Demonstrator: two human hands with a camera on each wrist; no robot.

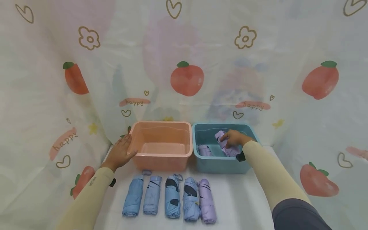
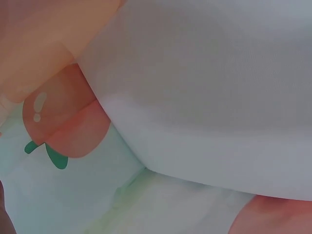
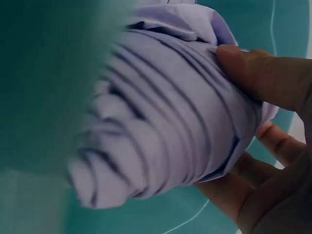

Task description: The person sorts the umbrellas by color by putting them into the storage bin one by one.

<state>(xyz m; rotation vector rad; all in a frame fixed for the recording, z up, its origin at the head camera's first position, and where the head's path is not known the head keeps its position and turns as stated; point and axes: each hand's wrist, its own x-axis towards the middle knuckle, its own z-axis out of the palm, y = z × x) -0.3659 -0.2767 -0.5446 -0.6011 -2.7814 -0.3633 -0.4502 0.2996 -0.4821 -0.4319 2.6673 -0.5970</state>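
- Currently, the right hand (image 1: 235, 139) grips a purple folded umbrella (image 3: 180, 102), thumb on one side and fingers around the other.
- Held umbrella: inside the teal bin (image 1: 222, 165), slanting from far left to near right; whether it touches the bin floor cannot be told.
- Second purple umbrella (image 1: 205, 150): lies in the same bin, left of the held one, close to the near-left wall.
- Left hand (image 1: 118, 155): holds nothing; fingers extended, resting against the left side of the peach bin (image 1: 161, 162).
- Bins: side by side on the white table (image 1: 238, 198), peach at left, teal at right, rims almost meeting.
- Near side of the bins, a row of five folded umbrellas, left to right: plain blue umbrella (image 1: 133, 197), pale blue umbrella (image 1: 151, 195), two blue umbrellas with dark patches (image 1: 172, 199), lilac umbrella (image 1: 207, 202). The last two touch.
- Fruit-printed sheet (image 1: 218, 48): hangs behind and at both sides.
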